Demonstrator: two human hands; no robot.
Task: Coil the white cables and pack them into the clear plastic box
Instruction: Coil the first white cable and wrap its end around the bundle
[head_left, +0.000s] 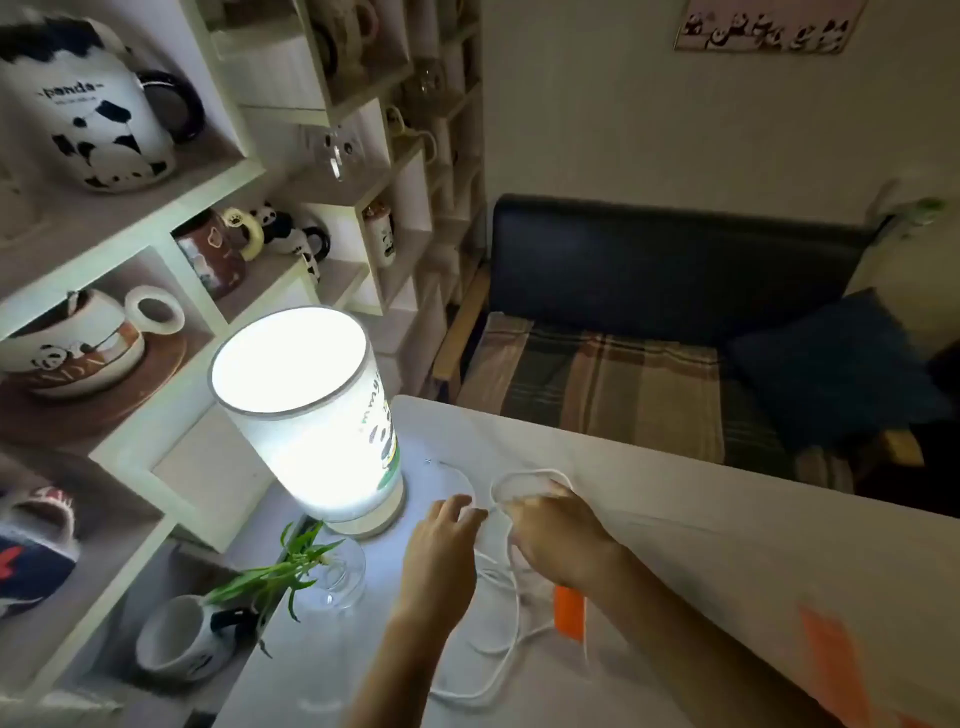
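Coiling stage beside the lit lamp (311, 415): right hand (556, 535) apparently pinching a formed loop of white cable (511, 613) to keep its shape, left hand (441, 551) loosely feeding slack trailing away from the lamp; box unseen.

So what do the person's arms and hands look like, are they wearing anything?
Both arms are bare as far as the picture shows: no sleeves, gloves or watch. The left hand and right hand show no rings or bracelets that I can make out, though the light is dim and the picture is a bit blurry.
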